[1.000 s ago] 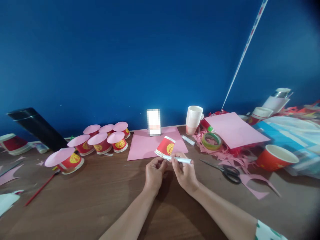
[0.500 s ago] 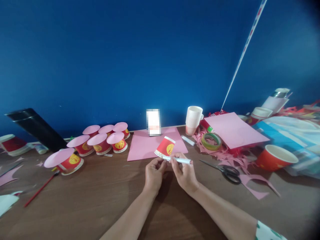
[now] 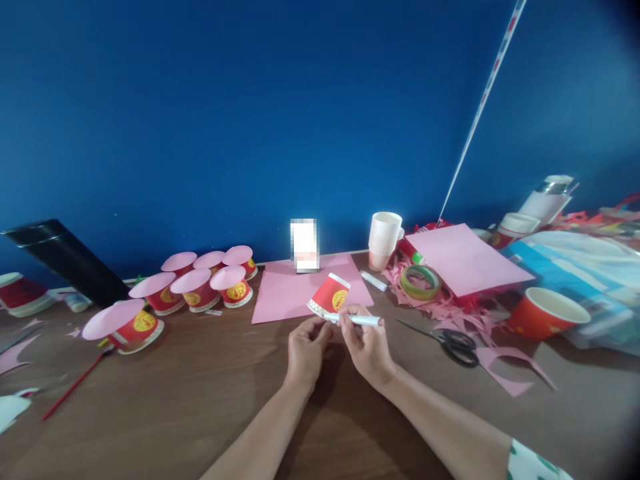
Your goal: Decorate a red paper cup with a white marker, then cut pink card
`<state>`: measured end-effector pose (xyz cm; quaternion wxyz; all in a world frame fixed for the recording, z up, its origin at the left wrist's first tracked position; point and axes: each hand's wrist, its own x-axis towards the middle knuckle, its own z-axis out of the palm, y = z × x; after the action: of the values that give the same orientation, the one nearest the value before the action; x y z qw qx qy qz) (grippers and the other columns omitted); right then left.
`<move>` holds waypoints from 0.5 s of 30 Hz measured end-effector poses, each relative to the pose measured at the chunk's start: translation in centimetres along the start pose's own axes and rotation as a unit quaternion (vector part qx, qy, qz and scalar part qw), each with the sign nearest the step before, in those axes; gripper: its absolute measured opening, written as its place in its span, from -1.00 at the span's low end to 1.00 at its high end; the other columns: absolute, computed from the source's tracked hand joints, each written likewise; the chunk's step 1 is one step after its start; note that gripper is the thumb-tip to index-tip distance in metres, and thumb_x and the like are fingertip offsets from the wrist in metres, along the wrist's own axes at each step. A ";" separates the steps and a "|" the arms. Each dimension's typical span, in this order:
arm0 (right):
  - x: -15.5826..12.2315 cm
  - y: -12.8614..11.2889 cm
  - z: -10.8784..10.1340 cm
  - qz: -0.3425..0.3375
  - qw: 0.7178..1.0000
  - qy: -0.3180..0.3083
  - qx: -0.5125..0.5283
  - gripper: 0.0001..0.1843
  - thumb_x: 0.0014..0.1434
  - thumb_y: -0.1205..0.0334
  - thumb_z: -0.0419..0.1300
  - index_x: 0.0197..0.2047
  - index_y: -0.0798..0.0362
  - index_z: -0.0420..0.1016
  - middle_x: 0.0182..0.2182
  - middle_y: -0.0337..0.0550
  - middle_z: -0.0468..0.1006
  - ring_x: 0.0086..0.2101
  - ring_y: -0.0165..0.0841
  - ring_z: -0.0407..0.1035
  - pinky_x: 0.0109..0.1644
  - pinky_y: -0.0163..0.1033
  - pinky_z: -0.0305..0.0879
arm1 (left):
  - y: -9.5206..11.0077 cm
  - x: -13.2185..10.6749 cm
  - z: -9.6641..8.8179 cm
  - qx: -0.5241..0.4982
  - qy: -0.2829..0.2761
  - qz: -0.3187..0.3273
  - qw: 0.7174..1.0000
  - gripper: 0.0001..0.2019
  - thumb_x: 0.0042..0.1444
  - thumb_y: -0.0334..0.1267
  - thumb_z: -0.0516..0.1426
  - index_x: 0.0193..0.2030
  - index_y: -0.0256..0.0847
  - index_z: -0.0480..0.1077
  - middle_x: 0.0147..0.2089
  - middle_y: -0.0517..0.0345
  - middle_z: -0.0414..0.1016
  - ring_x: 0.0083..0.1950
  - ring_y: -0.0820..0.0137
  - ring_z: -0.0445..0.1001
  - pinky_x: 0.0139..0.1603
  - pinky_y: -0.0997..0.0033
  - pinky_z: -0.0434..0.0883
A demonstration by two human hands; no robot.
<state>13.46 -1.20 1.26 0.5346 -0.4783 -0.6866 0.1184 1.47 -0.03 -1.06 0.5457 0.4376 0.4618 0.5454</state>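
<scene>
My left hand (image 3: 306,350) is closed on the rim of a small red paper cup (image 3: 327,291). The cup is tilted, wide rim down toward me, with a yellow round emblem on its side and a zigzag pattern along the white rim band. A white marker pen (image 3: 361,320) is gripped between the fingers and thumb of my right hand (image 3: 369,343), its tip pointing left at the rim band. Whether the tip touches the cup I cannot make out. Behind the cup lies a pink paper sheet (image 3: 280,293).
On the left stand several red cups topped with pink discs (image 3: 193,280), a black bottle (image 3: 65,257) and a red brush (image 3: 75,387). To the right are stacked white cups (image 3: 385,233), a tape roll (image 3: 420,283), scissors (image 3: 457,347), pink scraps and an orange-red cup (image 3: 547,313).
The view has shifted slightly, so most things sit a little further left. Both hands keep their hold on the cup and the marker pen, almost unmoved.
</scene>
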 end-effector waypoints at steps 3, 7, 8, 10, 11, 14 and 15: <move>0.0 0.0 0.0 0.002 1.000 -0.002 0.000 -0.81 0.22 0.28 -0.04 -0.37 0.04 0.35 -0.44 -0.16 0.48 -0.40 -0.35 0.38 -0.23 -0.28 0.28 | 0.0 0.0 0.0 0.007 -0.007 0.009 1.000 -0.73 -0.10 -0.15 0.21 -0.29 -0.29 0.48 -0.43 0.10 0.50 -0.44 0.42 0.41 -0.41 0.47 0.34; 0.0 0.2 0.0 0.001 1.000 0.004 -0.001 -0.81 0.23 0.27 -0.04 -0.36 0.04 0.35 -0.43 -0.15 0.48 -0.39 -0.35 0.38 -0.23 -0.29 0.29 | 0.0 0.0 0.0 0.006 -0.007 0.014 1.000 -0.75 -0.10 -0.17 0.21 -0.30 -0.28 0.48 -0.42 0.11 0.51 -0.42 0.42 0.42 -0.37 0.47 0.34; 0.0 0.3 0.0 0.002 1.000 0.007 -0.004 -0.81 0.23 0.27 -0.04 -0.35 0.04 0.35 -0.43 -0.15 0.48 -0.39 -0.36 0.38 -0.23 -0.29 0.29 | 0.0 0.0 0.0 0.005 -0.009 0.015 1.000 -0.75 -0.10 -0.17 0.21 -0.29 -0.28 0.48 -0.41 0.11 0.52 -0.42 0.42 0.43 -0.36 0.47 0.34; -0.1 0.4 0.0 0.002 1.000 0.013 -0.010 -0.81 0.23 0.27 -0.04 -0.35 0.05 0.35 -0.42 -0.15 0.49 -0.39 -0.36 0.39 -0.22 -0.29 0.28 | 0.0 0.0 0.0 0.004 -0.011 0.010 1.000 -0.74 -0.10 -0.17 0.21 -0.27 -0.28 0.48 -0.40 0.10 0.52 -0.42 0.41 0.43 -0.37 0.47 0.35; -0.1 0.5 0.0 0.001 1.000 0.015 -0.012 -0.81 0.23 0.27 -0.04 -0.34 0.05 0.35 -0.42 -0.15 0.49 -0.39 -0.36 0.39 -0.21 -0.29 0.28 | 0.0 0.0 0.0 0.004 -0.010 0.007 1.000 -0.73 -0.10 -0.17 0.21 -0.27 -0.28 0.48 -0.40 0.10 0.52 -0.42 0.41 0.43 -0.37 0.46 0.35; 0.0 0.6 0.0 -0.004 1.000 0.020 -0.012 -0.81 0.23 0.26 -0.05 -0.33 0.06 0.36 -0.41 -0.14 0.50 -0.39 -0.36 0.40 -0.23 -0.29 0.30 | 0.0 0.0 0.0 0.006 -0.003 0.005 1.000 -0.74 -0.11 -0.17 0.21 -0.29 -0.29 0.48 -0.39 0.09 0.52 -0.40 0.40 0.44 -0.36 0.47 0.35; 0.0 0.6 0.0 -0.005 1.000 0.020 -0.011 -0.81 0.23 0.26 -0.05 -0.33 0.06 0.36 -0.42 -0.14 0.50 -0.40 -0.36 0.41 -0.24 -0.30 0.30 | 0.0 0.0 0.0 0.006 -0.002 0.007 1.000 -0.74 -0.11 -0.17 0.22 -0.30 -0.29 0.48 -0.40 0.10 0.52 -0.39 0.40 0.44 -0.35 0.47 0.35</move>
<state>13.78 -0.91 0.85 0.5435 -0.4827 -0.6796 0.0985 1.46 -0.01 -1.04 0.5402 0.4447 0.4614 0.5455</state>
